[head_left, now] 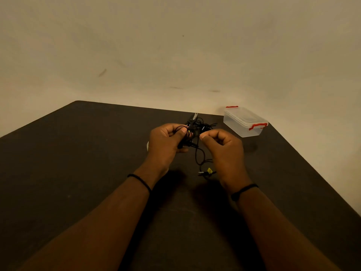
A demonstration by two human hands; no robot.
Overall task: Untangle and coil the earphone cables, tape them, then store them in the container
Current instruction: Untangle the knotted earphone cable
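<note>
**Tangled earphone cables held up between both hands**

Both forearms are extended forward over the dark worktop (78,153), each wrist ringed by a thin black band. The left hand (166,141) is raised above the surface with its back turned toward the camera; its fingers are curled round a bunch of the black earphone cables (196,133), and its thumb is pressed onto the bunch from above. The right hand (224,147) is held just beside it at about the same height, knuckles bent, and a single strand is pinched between its thumb and forefinger close to the bunch. The two hands are kept near each other but apart, with the tangle stretched between them.

From the grip, loops of cable are seen hanging down between the wrists to the worktop, where a jack plug (202,173) with a small yellow tag (209,170) is lying. More of the tangle is heaped on the worktop just behind the hands, beside a thin metallic object too small to identify.

A clear plastic container (244,122) with red clasps and its lid on is placed at the far right edge of the worktop, well apart from the hands.
</note>
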